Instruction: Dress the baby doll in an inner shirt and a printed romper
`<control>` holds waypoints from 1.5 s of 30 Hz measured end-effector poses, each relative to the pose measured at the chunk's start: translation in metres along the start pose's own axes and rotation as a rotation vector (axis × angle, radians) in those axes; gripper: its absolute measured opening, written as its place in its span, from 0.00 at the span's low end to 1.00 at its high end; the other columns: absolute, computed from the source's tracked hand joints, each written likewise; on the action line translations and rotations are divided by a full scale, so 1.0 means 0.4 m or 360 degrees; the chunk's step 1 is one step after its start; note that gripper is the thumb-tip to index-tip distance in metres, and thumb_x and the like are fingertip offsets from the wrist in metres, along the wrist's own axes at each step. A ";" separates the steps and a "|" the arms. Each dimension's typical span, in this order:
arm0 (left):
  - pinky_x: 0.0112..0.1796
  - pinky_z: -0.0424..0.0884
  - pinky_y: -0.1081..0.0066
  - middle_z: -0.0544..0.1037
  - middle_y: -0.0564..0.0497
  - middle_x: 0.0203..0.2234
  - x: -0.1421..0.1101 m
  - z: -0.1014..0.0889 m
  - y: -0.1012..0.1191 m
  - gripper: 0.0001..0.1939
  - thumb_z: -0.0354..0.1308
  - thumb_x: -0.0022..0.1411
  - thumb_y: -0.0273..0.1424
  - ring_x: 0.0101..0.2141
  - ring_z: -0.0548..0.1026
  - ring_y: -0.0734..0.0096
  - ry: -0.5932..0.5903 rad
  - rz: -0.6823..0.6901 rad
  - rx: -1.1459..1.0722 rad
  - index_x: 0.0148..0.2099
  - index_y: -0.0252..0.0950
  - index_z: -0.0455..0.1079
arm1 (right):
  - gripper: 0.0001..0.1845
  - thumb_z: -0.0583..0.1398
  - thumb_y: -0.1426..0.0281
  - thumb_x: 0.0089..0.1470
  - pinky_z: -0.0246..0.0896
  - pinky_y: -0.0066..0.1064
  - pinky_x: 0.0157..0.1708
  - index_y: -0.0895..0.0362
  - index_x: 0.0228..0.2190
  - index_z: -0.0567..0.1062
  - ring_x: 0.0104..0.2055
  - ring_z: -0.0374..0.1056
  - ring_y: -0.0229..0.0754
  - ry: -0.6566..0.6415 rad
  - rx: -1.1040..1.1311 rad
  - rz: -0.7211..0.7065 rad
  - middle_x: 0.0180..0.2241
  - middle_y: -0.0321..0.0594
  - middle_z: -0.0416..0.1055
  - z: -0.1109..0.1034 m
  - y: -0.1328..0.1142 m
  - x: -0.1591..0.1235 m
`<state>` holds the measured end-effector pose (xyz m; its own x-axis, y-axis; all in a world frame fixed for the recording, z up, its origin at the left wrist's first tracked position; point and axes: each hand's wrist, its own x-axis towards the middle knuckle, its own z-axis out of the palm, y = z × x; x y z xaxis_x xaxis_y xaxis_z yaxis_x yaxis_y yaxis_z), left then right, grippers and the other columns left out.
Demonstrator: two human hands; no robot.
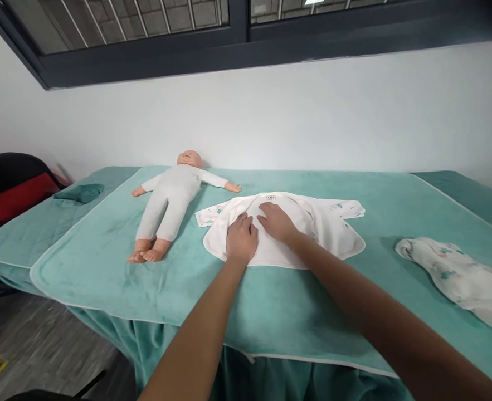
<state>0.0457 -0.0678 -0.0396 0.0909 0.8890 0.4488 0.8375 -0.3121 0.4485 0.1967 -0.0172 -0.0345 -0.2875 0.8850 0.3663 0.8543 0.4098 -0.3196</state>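
A white baby shirt [337, 239] with small printed motifs on its sleeves lies spread out on the green blanket, its neck label toward the wall. My left hand [242, 238] rests flat on the left part of the shirt, fingers pointing away from me. Just to its right, my right hand [277, 223] lies on the middle of the shirt with its fingers stretched out below the label. Neither hand grips the cloth. Left of the shirt, a baby doll [174, 192] in a pale bodysuit lies on its back, arms spread, head near the wall.
A bunched white printed garment [454, 273] lies at the right. The green blanket [103, 267] covers the bed and hangs over its front edge. A black and red chair [15, 195] stands at the left. Behind the bed are a white wall [312, 117] and a dark-framed window [145, 58].
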 end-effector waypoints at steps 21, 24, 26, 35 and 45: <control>0.51 0.70 0.60 0.78 0.44 0.42 -0.035 -0.011 -0.016 0.18 0.50 0.59 0.17 0.47 0.73 0.59 0.0189 -0.0170 -0.0341 0.48 0.36 0.72 | 0.36 0.41 0.55 0.68 0.42 0.47 0.67 0.67 0.66 0.54 0.72 0.41 0.52 -0.0350 -0.0540 -0.0028 0.69 0.54 0.46 0.024 -0.077 -0.082; 0.51 0.69 0.61 0.78 0.45 0.42 -0.039 -0.013 -0.019 0.19 0.49 0.59 0.16 0.47 0.73 0.61 0.0207 -0.0185 -0.0385 0.48 0.37 0.72 | 0.35 0.42 0.57 0.68 0.42 0.47 0.67 0.67 0.66 0.54 0.72 0.41 0.51 -0.0347 -0.0556 -0.0053 0.69 0.54 0.46 0.023 -0.091 -0.097; 0.52 0.69 0.62 0.78 0.45 0.42 -0.042 -0.015 -0.020 0.19 0.48 0.59 0.16 0.48 0.73 0.62 0.0215 -0.0193 -0.0408 0.48 0.37 0.72 | 0.35 0.42 0.57 0.68 0.41 0.47 0.67 0.67 0.66 0.54 0.72 0.41 0.51 -0.0346 -0.0556 -0.0071 0.69 0.54 0.47 0.023 -0.099 -0.105; 0.49 0.70 0.63 0.78 0.47 0.41 -0.050 -0.030 -0.012 0.15 0.46 0.64 0.20 0.46 0.73 0.63 0.0270 -0.0299 -0.0440 0.44 0.39 0.71 | 0.33 0.43 0.60 0.68 0.42 0.47 0.67 0.67 0.66 0.54 0.72 0.41 0.52 -0.0368 -0.0563 -0.0094 0.69 0.54 0.47 0.010 -0.130 -0.126; 0.48 0.70 0.63 0.78 0.47 0.40 -0.050 -0.037 -0.013 0.14 0.47 0.62 0.20 0.45 0.74 0.62 0.0262 -0.0318 -0.0444 0.43 0.39 0.70 | 0.36 0.40 0.54 0.68 0.37 0.46 0.68 0.64 0.68 0.52 0.72 0.40 0.48 -0.0389 -0.0399 0.0062 0.70 0.49 0.45 0.004 -0.120 -0.111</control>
<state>0.0317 -0.0888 -0.0395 -0.1661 0.8830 0.4391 0.6489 -0.2374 0.7229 0.1677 -0.0757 -0.0367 -0.3216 0.9381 0.1284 0.9378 0.3343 -0.0936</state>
